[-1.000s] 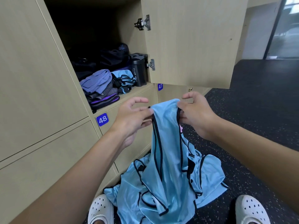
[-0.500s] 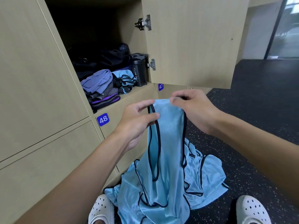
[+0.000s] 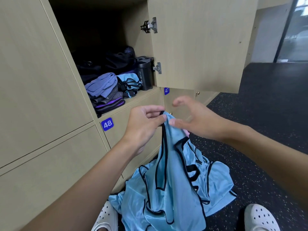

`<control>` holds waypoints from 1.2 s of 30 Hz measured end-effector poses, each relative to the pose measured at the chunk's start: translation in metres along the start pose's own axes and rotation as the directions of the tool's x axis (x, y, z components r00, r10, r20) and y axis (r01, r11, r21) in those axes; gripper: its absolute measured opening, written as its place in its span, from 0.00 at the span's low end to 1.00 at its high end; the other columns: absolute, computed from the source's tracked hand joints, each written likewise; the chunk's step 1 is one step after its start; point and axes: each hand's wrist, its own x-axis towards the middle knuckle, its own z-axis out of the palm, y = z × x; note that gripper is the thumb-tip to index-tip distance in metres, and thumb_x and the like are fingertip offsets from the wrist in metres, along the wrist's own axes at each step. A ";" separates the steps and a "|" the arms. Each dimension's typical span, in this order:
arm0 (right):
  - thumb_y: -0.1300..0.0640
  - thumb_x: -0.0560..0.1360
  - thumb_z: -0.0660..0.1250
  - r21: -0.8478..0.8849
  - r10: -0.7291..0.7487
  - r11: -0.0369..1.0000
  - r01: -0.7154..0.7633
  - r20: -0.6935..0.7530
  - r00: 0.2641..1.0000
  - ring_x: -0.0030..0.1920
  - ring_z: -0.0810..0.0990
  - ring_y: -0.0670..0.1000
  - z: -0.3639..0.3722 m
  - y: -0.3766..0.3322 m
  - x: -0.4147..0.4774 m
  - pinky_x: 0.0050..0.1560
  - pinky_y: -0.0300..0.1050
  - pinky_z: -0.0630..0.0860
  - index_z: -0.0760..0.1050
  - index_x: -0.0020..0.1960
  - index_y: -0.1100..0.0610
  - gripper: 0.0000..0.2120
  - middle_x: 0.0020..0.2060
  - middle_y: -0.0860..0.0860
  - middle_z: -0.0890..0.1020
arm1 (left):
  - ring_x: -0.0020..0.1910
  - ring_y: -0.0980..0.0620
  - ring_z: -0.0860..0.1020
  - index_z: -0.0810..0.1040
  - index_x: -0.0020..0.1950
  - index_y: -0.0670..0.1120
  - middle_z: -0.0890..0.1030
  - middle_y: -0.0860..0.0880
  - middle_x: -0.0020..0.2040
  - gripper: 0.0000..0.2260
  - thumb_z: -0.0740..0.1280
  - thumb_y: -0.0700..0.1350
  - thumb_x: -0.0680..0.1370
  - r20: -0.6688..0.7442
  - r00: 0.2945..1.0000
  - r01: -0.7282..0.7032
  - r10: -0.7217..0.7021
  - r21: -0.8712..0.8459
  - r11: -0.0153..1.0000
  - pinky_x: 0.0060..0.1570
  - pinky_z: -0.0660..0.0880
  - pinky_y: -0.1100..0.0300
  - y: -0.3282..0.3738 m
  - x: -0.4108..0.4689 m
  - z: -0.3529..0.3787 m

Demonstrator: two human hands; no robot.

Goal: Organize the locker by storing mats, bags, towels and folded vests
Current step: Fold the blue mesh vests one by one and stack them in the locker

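Two white shoes, one [image 3: 105, 217] and the other [image 3: 260, 219], stand on the dark floor [image 3: 266, 117] below the open locker [image 3: 133, 30]. Between the shoes lies a heap of light-blue vest cloth [image 3: 176, 189] with black trim; whether it is one vest or several I cannot tell. Its top edge is lifted just below the locker, pinched between the thumb and fingers of the left hand [image 3: 143, 124]. The right hand [image 3: 196, 119] is beside it, fingers spread and grasping nothing, blurred. Two number plates sit under the locker: 48 [image 3: 107, 124] and 47 [image 3: 166, 90]. Inside the locker are one folded blue vest [image 3: 129, 80], one stack of folded clothes [image 3: 105, 94], one black bottle [image 3: 145, 75] and dark bags [image 3: 116, 60] behind. Its door [image 3: 200, 44] hangs on two hinges.
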 end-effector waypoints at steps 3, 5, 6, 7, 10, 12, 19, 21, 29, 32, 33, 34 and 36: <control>0.53 0.77 0.69 -0.034 -0.052 0.998 0.053 0.040 0.998 0.37 0.75 0.36 0.006 -0.002 0.000 0.46 0.41 0.71 0.78 0.58 0.55 0.11 0.50 0.46 0.82 | 0.45 0.52 0.83 0.83 0.50 0.47 0.85 0.44 0.46 0.10 0.74 0.33 0.74 -0.011 1.000 -0.027 0.027 -0.018 0.999 0.52 0.80 0.60 0.006 0.001 -0.002; 0.56 0.80 0.65 -0.108 -0.048 0.993 0.041 -0.063 0.997 0.33 0.73 0.43 0.007 0.001 0.003 0.39 0.49 0.72 0.79 0.47 0.63 0.11 0.39 0.56 0.82 | 0.46 0.53 0.83 0.83 0.50 0.47 0.85 0.45 0.46 0.11 0.74 0.32 0.73 -0.014 0.999 -0.035 0.035 -0.028 0.999 0.51 0.80 0.61 0.007 0.000 -0.002; 0.57 0.81 0.63 -0.130 -0.036 0.991 0.021 -0.111 0.993 0.31 0.71 0.45 0.007 0.002 0.003 0.35 0.47 0.71 0.78 0.46 0.66 0.12 0.36 0.58 0.79 | 0.45 0.55 0.83 0.82 0.51 0.47 0.84 0.46 0.46 0.12 0.74 0.32 0.73 -0.012 0.999 -0.034 0.034 -0.031 0.999 0.50 0.80 0.63 0.007 -0.001 -0.001; 0.58 0.81 0.62 -0.123 -0.038 0.992 0.019 -0.159 0.987 0.30 0.68 0.44 0.007 0.003 0.004 0.32 0.42 0.69 0.77 0.47 0.66 0.12 0.33 0.57 0.77 | 0.45 0.57 0.83 0.82 0.51 0.47 0.84 0.48 0.45 0.13 0.74 0.31 0.73 -0.008 1.000 -0.031 0.030 -0.033 0.999 0.49 0.79 0.65 0.007 -0.002 0.000; 0.56 0.80 0.63 0.053 -0.022 0.998 0.032 -0.182 0.983 0.38 0.75 0.35 0.007 -0.004 0.006 0.42 0.29 0.70 0.75 0.59 0.61 0.11 0.42 0.48 0.78 | 0.43 0.60 0.83 0.82 0.50 0.47 0.85 0.51 0.42 0.13 0.74 0.31 0.72 0.009 0.999 -0.033 0.033 -0.055 0.998 0.47 0.78 0.67 0.008 -0.003 0.001; 0.48 0.77 0.67 0.136 0.011 0.991 0.000 -0.084 0.996 0.55 0.79 0.41 0.008 -0.004 0.007 0.58 0.38 0.74 0.70 0.69 0.55 0.23 0.54 0.48 0.80 | 0.42 0.59 0.83 0.82 0.50 0.46 0.85 0.51 0.41 0.13 0.75 0.31 0.71 0.010 0.999 -0.040 0.041 -0.072 0.997 0.46 0.79 0.66 0.009 -0.002 0.000; 0.63 0.79 0.63 -0.087 -0.042 0.996 0.029 -0.160 0.986 0.25 0.67 0.42 0.005 -0.007 0.003 0.27 0.37 0.67 0.78 0.46 0.61 0.06 0.29 0.49 0.73 | 0.45 0.53 0.83 0.82 0.49 0.47 0.85 0.48 0.44 0.13 0.74 0.30 0.72 0.011 0.999 -0.052 0.053 -0.059 0.997 0.50 0.80 0.63 0.009 0.000 -0.002; 0.64 0.79 0.61 -0.064 -0.046 0.997 0.033 -0.210 0.977 0.24 0.67 0.41 0.006 -0.010 0.003 0.26 0.33 0.64 0.78 0.46 0.59 0.08 0.30 0.49 0.73 | 0.44 0.54 0.83 0.82 0.51 0.46 0.85 0.47 0.45 0.14 0.74 0.30 0.72 0.073 0.997 -0.033 0.034 -0.017 0.999 0.47 0.79 0.66 0.007 -0.002 0.000; 0.69 0.80 0.53 0.128 -0.003 0.991 0.035 -0.247 0.969 0.25 0.66 0.40 0.004 -0.019 0.005 0.26 0.33 0.62 0.78 0.48 0.60 0.16 0.29 0.49 0.73 | 0.44 0.50 0.81 0.79 0.49 0.45 0.85 0.43 0.48 0.04 0.71 0.38 0.77 0.177 0.984 0.029 -0.029 0.001 1.000 0.53 0.81 0.47 -0.002 -0.008 0.013; 0.64 0.81 0.55 0.167 0.013 0.986 0.016 -0.173 0.985 0.41 0.74 0.42 0.004 -0.023 0.006 0.43 0.36 0.70 0.78 0.53 0.58 0.12 0.43 0.52 0.80 | 0.46 0.48 0.83 0.74 0.58 0.44 0.85 0.42 0.50 0.16 0.74 0.35 0.74 0.220 0.975 0.037 -0.033 -0.014 0.999 0.54 0.80 0.46 -0.006 -0.012 0.015; 0.63 0.81 0.58 0.183 0.008 0.983 0.019 -0.143 0.990 0.43 0.75 0.44 0.003 -0.023 0.006 0.45 0.36 0.71 0.77 0.53 0.57 0.10 0.44 0.51 0.81 | 0.46 0.48 0.83 0.75 0.58 0.44 0.85 0.43 0.50 0.16 0.73 0.33 0.74 0.229 0.973 0.017 -0.016 -0.002 1.000 0.53 0.80 0.48 -0.007 -0.012 0.016; 0.62 0.79 0.62 0.186 -0.002 0.982 0.021 -0.100 0.995 0.44 0.76 0.45 0.002 -0.024 0.005 0.47 0.37 0.72 0.77 0.54 0.57 0.07 0.45 0.51 0.81 | 0.46 0.49 0.83 0.77 0.57 0.44 0.85 0.44 0.49 0.14 0.72 0.32 0.74 0.239 0.971 -0.006 0.005 0.005 1.000 0.51 0.80 0.52 -0.008 -0.012 0.017; 0.62 0.75 0.68 0.114 -0.035 0.993 0.038 -0.026 0.999 0.41 0.78 0.48 -0.002 -0.025 0.003 0.45 0.40 0.74 0.77 0.52 0.59 0.06 0.43 0.54 0.82 | 0.43 0.54 0.81 0.80 0.53 0.43 0.85 0.46 0.47 0.09 0.70 0.32 0.76 0.232 0.972 -0.036 0.031 0.016 0.999 0.48 0.77 0.59 -0.011 -0.011 0.017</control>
